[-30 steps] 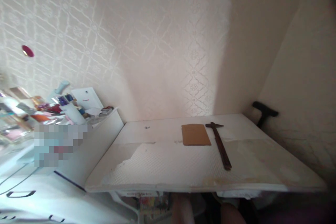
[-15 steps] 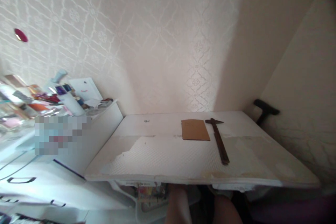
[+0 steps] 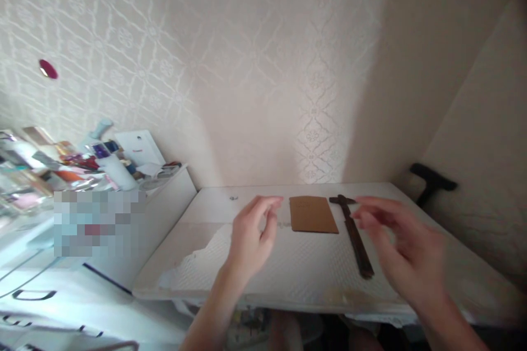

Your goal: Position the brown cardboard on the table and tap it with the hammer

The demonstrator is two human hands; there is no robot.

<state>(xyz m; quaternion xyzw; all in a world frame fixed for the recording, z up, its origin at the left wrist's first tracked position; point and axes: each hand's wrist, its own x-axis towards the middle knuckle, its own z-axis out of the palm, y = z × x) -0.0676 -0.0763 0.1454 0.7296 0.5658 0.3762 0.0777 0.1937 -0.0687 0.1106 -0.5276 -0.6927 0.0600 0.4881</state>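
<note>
A flat brown square (image 3: 313, 215), cardboard-like, lies on the worn white table (image 3: 197, 263). Just right of it rests a hammer (image 3: 357, 247) with a dark head at the far end and a wooden handle pointing toward me. My left hand (image 3: 253, 233) is raised over the table, left of the brown square, fingers curved with a gap to the thumb and nothing between them. Above the table's right part, my right hand (image 3: 405, 247) is beside the hammer, slightly blurred, with thumb and fingers apart and empty. Its fingertips come close to the hammer; contact is not clear.
On the left, a white drawer cabinet (image 3: 164, 203) carries crowded bottles and boxes, with a white box (image 3: 140, 148) against the wall. A black T-shaped handle (image 3: 432, 178) stands beyond the table's right edge. Patterned wallpaper (image 3: 255, 66) rises behind.
Both my hands have come into view from below, over the table. The view has shifted a little, so everything appears slightly lower. The brown square and the hammer lie as before.
</note>
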